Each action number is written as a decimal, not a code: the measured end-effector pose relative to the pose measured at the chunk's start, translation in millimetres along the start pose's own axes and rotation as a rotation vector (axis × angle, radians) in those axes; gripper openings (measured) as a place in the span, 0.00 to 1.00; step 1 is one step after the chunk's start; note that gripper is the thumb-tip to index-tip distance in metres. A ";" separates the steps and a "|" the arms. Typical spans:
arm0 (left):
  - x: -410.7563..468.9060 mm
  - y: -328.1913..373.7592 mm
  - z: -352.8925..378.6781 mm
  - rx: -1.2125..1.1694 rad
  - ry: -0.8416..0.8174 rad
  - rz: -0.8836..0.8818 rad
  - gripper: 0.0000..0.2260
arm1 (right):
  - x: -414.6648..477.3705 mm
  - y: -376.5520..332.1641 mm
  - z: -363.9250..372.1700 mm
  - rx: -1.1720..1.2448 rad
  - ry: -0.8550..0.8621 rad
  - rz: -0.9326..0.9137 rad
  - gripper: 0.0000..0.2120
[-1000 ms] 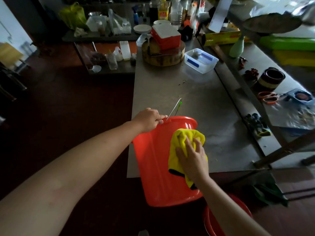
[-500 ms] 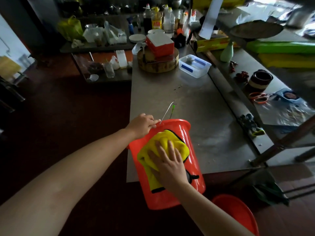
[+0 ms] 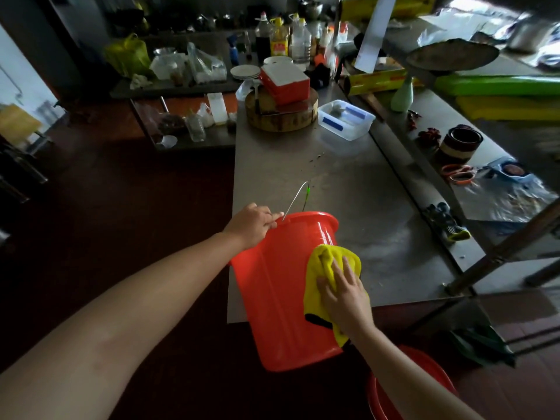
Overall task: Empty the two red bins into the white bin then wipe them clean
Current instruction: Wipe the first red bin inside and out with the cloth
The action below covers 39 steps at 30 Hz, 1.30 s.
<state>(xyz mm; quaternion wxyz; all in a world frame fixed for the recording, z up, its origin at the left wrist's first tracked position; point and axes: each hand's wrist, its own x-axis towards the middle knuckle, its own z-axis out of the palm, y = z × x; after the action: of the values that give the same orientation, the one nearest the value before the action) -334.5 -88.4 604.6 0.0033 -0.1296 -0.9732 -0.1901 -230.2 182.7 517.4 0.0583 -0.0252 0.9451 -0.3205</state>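
A red bin is tipped over the near edge of the steel table, its mouth facing away and its wire handle sticking up. My left hand grips the bin's rim at the left. My right hand presses a yellow cloth with spread fingers against the bin's right outer wall. A second red bin stands on the floor at the lower right, partly hidden by my right forearm. No white bin shows in view.
At the table's far end sit a round wooden block with a red-and-white box on it and a clear plastic tub. Bottles and plates crowd the back. A lower shelf with pots, scissors and gloves runs along the right.
My right hand has slid the yellow cloth from the middle of the bin's wall over to its right side. The bin has turned a little in my left hand's grip.
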 end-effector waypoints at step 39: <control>-34.7 -2.3 15.2 0.153 -0.219 -0.021 0.35 | -68.4 -61.5 60.1 -0.644 -0.019 -0.541 0.32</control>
<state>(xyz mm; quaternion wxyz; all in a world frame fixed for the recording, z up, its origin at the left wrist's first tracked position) -300.9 -93.5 587.7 -0.0949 -0.1390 -0.9807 -0.0999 -154.1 103.5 513.9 -0.0300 -0.2927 0.9557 -0.0121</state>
